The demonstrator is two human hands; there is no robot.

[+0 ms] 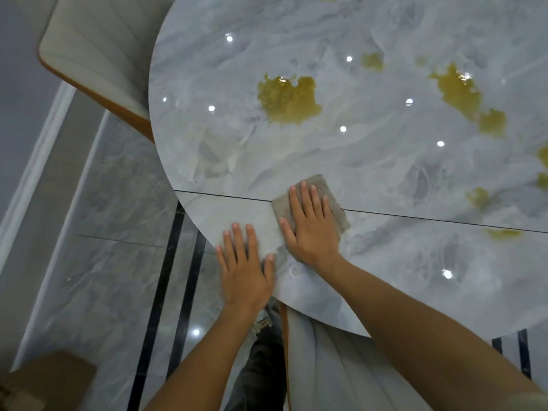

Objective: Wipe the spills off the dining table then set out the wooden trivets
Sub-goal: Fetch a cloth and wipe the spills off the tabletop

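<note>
Lays the left grip [244, 271] flat, fingers straight, holding nothing, on the near rim of the marble bench [207, 161]. Presses the right grip [311, 229], also flat with straight fingers, onto a grey cloth [281, 209] lying across the bench seam [222, 195] just beside it. Leaves yellow spills [289, 102] unwiped farther back and right, well apart from the cloth.

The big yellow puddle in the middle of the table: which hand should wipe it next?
The right hand. It presses flat on the cloth, which lies on the table on the side towards the big yellow puddle. The left hand rests bare at the table's edge, holding nothing.
</note>
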